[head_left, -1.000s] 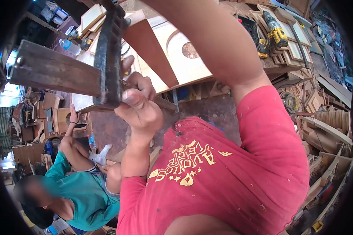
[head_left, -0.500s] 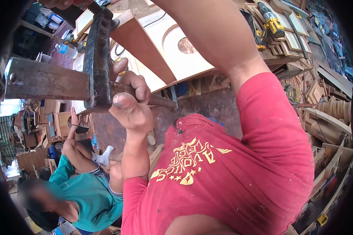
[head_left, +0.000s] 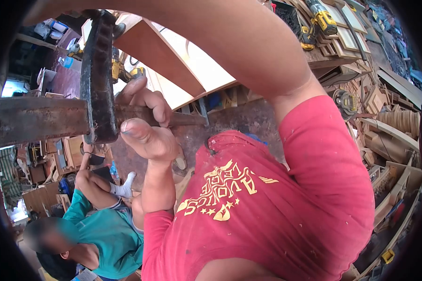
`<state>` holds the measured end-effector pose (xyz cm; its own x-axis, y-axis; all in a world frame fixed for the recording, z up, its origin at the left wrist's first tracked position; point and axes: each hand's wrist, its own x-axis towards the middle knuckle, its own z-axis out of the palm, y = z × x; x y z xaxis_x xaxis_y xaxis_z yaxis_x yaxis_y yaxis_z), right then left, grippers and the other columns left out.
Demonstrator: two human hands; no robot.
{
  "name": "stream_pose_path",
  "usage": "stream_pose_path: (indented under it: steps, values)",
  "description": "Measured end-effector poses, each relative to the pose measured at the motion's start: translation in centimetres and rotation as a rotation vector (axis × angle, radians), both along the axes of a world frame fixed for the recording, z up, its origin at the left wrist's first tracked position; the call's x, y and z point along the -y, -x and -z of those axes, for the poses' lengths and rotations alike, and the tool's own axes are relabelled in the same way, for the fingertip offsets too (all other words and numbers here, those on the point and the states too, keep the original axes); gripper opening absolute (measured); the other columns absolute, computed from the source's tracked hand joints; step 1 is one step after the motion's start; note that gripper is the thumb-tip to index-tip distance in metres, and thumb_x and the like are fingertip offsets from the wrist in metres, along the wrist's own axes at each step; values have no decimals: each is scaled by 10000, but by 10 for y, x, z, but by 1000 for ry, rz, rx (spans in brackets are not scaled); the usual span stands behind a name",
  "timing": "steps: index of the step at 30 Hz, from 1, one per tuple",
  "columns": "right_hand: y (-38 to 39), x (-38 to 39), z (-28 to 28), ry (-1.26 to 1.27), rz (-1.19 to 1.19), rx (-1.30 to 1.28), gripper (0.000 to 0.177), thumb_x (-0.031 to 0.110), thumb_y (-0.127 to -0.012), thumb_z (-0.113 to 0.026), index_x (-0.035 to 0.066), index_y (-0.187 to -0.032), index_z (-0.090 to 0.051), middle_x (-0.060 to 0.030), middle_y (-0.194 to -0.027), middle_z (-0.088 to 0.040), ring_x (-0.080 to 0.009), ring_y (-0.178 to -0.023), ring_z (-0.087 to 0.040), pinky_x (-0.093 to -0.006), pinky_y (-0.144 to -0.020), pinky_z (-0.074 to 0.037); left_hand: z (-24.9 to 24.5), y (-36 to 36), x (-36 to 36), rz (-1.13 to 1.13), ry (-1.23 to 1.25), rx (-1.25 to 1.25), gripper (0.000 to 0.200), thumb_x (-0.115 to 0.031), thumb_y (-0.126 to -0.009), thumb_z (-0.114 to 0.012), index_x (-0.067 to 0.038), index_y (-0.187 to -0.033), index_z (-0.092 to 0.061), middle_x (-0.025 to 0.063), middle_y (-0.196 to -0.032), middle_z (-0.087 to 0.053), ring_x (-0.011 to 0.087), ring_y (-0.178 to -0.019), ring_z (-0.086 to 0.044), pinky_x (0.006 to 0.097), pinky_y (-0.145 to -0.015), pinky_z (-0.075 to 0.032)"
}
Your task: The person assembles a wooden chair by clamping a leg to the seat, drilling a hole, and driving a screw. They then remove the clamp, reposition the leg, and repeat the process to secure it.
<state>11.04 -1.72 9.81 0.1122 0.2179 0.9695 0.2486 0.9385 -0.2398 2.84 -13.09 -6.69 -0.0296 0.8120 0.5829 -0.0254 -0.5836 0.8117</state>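
Left hand: your left hand (head_left: 147, 133) is closed around the clamp (head_left: 96, 112), gripping its flat bar (head_left: 37, 119) just right of the dark iron head (head_left: 96, 70).
Fingers: your fingers (head_left: 145, 100) curl over the far edge of the bar. The thumb (head_left: 133, 129) presses on the near side, its tip touching the bottom of the head.
Why that hold: gripping right beside the head likely keeps the heavy end close to your fist, and the thumb looks braced to stop the head from sliding or twisting.
Clamp position: the bar runs level from the far left, through your fist and on to the right. The head stands across it, upright, reaching up past your grip.
Right hand: only your right arm (head_left: 220, 37) shows, sweeping across the top towards the head's upper end. The hand itself is out of frame, so its grip cannot be told.
Beyond the clamp: a brown-edged wooden panel (head_left: 162, 51) lies just behind, with a yellow drill (head_left: 126, 72) beside the head.
Far right: a second yellow drill (head_left: 324, 21) rests among small frames, and stacked wood parts (head_left: 398, 122) sit lower down.
Near left: another person in a teal shirt (head_left: 108, 234) sits on the floor, well apart from your hands.
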Motion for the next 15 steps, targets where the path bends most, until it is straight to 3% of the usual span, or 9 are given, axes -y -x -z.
stream_pose_path:
  steps: [1,2,4,7,9,10,11,12,15]
  values:
    - [-3,8,2,22,-96,-95,226,165,-890,-644,-59,-879,-677,-174,-719,-665,-244,-730,-685,-346,-741,-549,1,1,-2,5,1,-6,815,-711,-991,-345,11,-1353,-457,7,-639,-415,91,-507,-369,230,-455,-293]
    - [-10,-12,5,113,-319,6,271,205,-894,-665,-54,-969,-678,-163,-790,-685,-226,-757,-677,-339,-742,-545,2,2,-1,8,6,-12,825,-715,-986,-356,12,-1366,-449,15,-651,-429,95,-515,-382,229,-462,-309]
    - [-36,-21,26,452,-652,36,424,279,-880,-725,-44,-1145,-658,-108,-830,-705,-193,-801,-673,-327,-778,-542,0,2,-1,11,16,1,855,-729,-972,-377,14,-1391,-429,29,-681,-453,100,-529,-404,227,-474,-339]
    - [-83,-44,158,509,-542,-103,403,344,-968,-630,24,-1205,-690,-102,-934,-722,-180,-896,-694,-305,-817,-546,0,1,-1,12,7,81,907,-761,-938,-417,12,-1412,-420,60,-746,-488,132,-599,-446,261,-526,-394]
    - [-113,-63,284,762,-208,256,459,282,-861,-725,23,-1236,-677,-164,-1044,-737,-216,-976,-707,-348,-843,-555,-1,13,-11,29,-55,130,934,-788,-907,-457,5,-1400,-450,98,-806,-522,190,-712,-494,335,-610,-450]
    - [-121,-51,332,994,-179,479,446,116,-800,-729,28,-1233,-671,-149,-1104,-715,-239,-1017,-682,-357,-887,-550,-1,21,-16,45,-76,144,948,-802,-891,-477,2,-1393,-465,116,-836,-538,218,-769,-518,371,-653,-478]
    - [-127,-45,386,1025,-230,569,490,190,-769,-759,56,-1234,-683,-135,-1135,-707,-280,-1074,-639,-398,-947,-510,11,33,-27,31,-131,235,938,-798,-876,-488,-12,-1387,-492,150,-934,-558,264,-896,-515,431,-764,-473]
    - [-129,-38,418,1055,-279,660,536,265,-739,-790,85,-1235,-695,-120,-1166,-700,-322,-1130,-595,-439,-1007,-471,18,40,-40,-10,-172,212,882,-737,-891,-520,-16,-1399,-483,161,-1038,-559,279,-971,-531,448,-841,-467]
    - [-108,-3,391,850,68,923,531,233,-693,-803,94,-1198,-713,-74,-1265,-639,-322,-1191,-499,-477,-1063,-369,15,28,-71,-139,-186,54,749,-499,-929,-629,-3,-1447,-413,185,-1239,-552,297,-1165,-543,473,-1010,-438]
